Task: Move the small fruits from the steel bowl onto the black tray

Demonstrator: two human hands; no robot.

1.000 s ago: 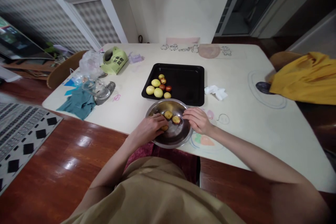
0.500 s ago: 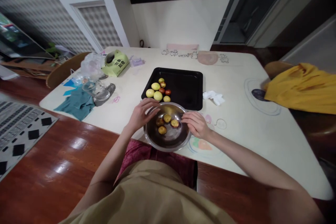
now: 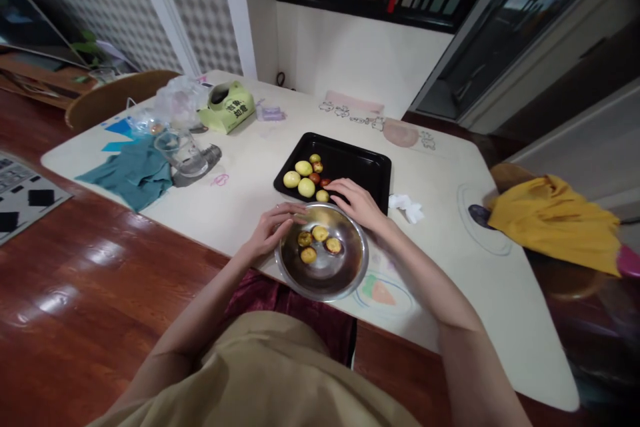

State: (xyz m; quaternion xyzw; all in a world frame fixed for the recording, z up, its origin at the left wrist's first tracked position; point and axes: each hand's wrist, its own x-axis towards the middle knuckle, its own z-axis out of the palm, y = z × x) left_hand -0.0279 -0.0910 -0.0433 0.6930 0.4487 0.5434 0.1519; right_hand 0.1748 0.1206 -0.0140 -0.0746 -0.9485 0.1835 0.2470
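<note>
A shiny metal bowl [image 3: 325, 280] sits at the table's near edge, holding several small yellow-brown round fruits [image 3: 309, 255]. My left hand [image 3: 270, 230] is at the bowl's left rim, its fingers stretched out over the edge. Just beyond the bowl lies a black baking tray [image 3: 367, 167], with larger pale yellow-green round fruits [image 3: 307, 187] and smaller red-brown fruits [image 3: 315, 178] gathered at its left side. Over the tray's near side my right hand [image 3: 363, 203] reaches with fingers apart, the tips close to a red-brown fruit and a small yellow fruit [image 3: 323, 195]. I see nothing held in it.
A crumpled white tissue [image 3: 407, 207] lies right of the tray. Farther left are a glass jug [image 3: 184, 155], a teal cloth [image 3: 133, 173], a green box [image 3: 229, 107] and a clear plastic bag [image 3: 179, 100]. Yellow fabric [image 3: 553, 220] drapes over a chair on the right.
My right hand has left the bowl's right rim and moved forward and left over the tray to the fruits. My left hand stays at the bowl. The view has shifted slightly.
</note>
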